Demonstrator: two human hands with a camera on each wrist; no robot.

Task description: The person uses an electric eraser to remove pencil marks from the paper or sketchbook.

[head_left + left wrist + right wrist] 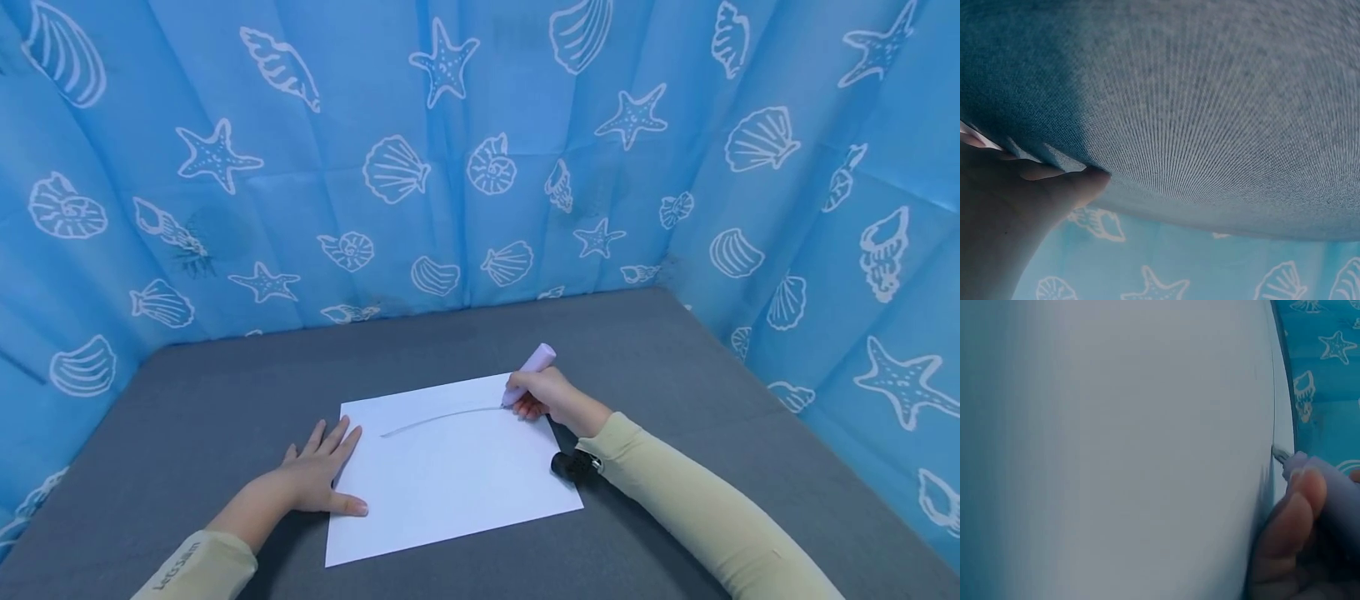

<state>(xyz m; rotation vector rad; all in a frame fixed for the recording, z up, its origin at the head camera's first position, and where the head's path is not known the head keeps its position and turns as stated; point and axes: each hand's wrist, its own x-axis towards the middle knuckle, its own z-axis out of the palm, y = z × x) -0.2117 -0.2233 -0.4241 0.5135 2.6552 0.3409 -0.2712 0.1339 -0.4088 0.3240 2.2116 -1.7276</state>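
I see a blue curtain (pixel 450 217) printed with white shells and starfish behind the grey bench (pixel 240 375), and the white sheet (pixel 450 483) lies slightly askew on it. Pale yellow sleeves (pixel 690 483) cover both forearms. The left hand (pixel 318 475) lies flat with fingers spread, its thumb and fingertips on the sheet's left edge. A black cylindrical piece (pixel 572 467) sits under the right wrist, at the sheet's right edge. The right hand (pixel 546 392) grips the lilac pen (pixel 539 359), fingers curled round its lower barrel; in my right wrist view they hide part of it. The pen leans over the sheet's upper right, its tip at the right end of a thin dark curve (pixel 435 417).
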